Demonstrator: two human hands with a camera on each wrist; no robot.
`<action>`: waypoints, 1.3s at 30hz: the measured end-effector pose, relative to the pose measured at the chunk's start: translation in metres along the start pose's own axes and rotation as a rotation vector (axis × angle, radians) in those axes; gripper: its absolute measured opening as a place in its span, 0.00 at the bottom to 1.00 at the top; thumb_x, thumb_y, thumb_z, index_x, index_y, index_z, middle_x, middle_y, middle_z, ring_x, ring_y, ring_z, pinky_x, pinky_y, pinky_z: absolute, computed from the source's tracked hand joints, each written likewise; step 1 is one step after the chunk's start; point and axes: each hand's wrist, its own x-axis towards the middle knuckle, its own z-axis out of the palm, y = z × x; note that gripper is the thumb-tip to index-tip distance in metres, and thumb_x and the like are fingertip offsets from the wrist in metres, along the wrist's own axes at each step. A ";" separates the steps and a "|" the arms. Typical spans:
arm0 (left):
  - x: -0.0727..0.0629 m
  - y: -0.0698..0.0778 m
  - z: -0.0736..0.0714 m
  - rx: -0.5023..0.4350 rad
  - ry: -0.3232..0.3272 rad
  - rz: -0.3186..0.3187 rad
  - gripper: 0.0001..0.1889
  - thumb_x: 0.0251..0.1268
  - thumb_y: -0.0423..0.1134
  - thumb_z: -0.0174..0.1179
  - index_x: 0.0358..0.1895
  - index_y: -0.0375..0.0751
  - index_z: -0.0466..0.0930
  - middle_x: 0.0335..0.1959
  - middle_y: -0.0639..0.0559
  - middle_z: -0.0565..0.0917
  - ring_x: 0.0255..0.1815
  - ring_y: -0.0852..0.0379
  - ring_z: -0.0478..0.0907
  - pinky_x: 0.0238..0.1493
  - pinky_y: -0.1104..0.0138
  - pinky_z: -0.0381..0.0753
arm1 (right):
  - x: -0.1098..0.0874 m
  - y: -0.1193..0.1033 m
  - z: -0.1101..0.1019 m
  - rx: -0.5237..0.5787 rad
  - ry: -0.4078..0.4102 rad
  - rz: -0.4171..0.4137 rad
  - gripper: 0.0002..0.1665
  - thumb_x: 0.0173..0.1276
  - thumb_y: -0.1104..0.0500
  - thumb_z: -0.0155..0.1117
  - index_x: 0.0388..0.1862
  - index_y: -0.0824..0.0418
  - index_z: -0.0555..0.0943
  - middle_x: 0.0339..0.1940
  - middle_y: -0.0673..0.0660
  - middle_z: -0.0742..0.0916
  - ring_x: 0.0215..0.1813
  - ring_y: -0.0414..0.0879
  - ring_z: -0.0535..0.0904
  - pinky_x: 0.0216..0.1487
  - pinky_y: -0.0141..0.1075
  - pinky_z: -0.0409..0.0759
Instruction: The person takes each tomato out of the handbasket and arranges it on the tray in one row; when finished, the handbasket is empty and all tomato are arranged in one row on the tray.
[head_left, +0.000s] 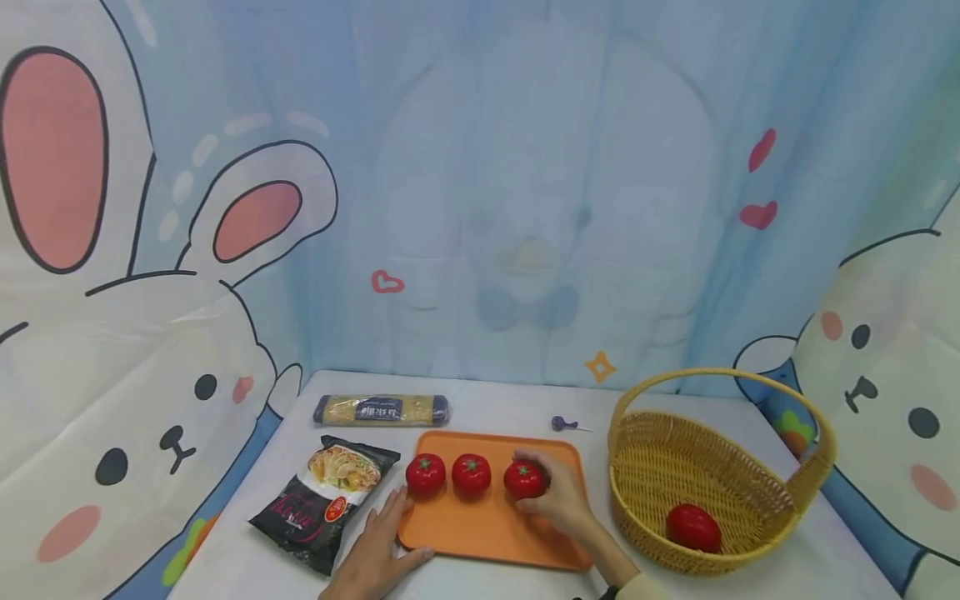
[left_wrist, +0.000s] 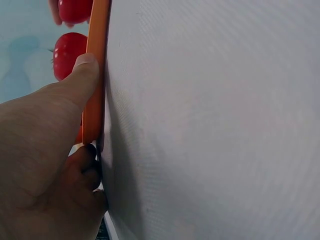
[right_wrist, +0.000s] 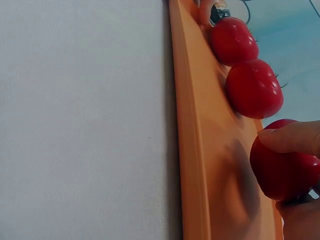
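Note:
My right hand (head_left: 553,493) grips a red tomato (head_left: 525,479) over the right half of an orange tray (head_left: 487,529). In the right wrist view the thumb lies across that tomato (right_wrist: 280,170), with a shadow on the tray beside it. Two more tomatoes with green tops, one at the left (head_left: 425,476) and one in the middle (head_left: 471,476), sit on the tray. My left hand (head_left: 378,550) rests at the tray's near left corner. Its fingers extend along the left side, and the thumb (left_wrist: 87,67) touches the tray's near rim.
Right of the tray stands a yellow wicker basket (head_left: 626,512) with a tall handle and a red item (head_left: 693,527) inside. A black food bag (head_left: 326,500) lies at the left. Behind are a pasta pack (head_left: 381,410) and a small purple lollipop (head_left: 564,423). A cartoon curtain (head_left: 525,208) hangs behind.

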 end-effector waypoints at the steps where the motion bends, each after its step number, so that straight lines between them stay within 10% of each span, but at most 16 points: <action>1: 0.000 0.000 0.000 0.000 0.000 -0.007 0.51 0.61 0.55 0.80 0.81 0.32 0.65 0.82 0.30 0.66 0.84 0.24 0.54 0.83 0.28 0.50 | 0.000 0.000 0.001 -0.006 -0.003 0.003 0.48 0.40 0.81 0.85 0.65 0.64 0.84 0.62 0.61 0.89 0.72 0.66 0.79 0.76 0.65 0.75; 39: 0.002 0.000 0.001 -0.011 -0.014 0.008 0.51 0.62 0.54 0.80 0.80 0.31 0.65 0.81 0.30 0.68 0.86 0.27 0.53 0.85 0.30 0.47 | 0.008 0.002 0.020 -0.124 0.022 0.081 0.51 0.45 0.74 0.89 0.71 0.62 0.79 0.69 0.65 0.83 0.75 0.68 0.75 0.76 0.68 0.74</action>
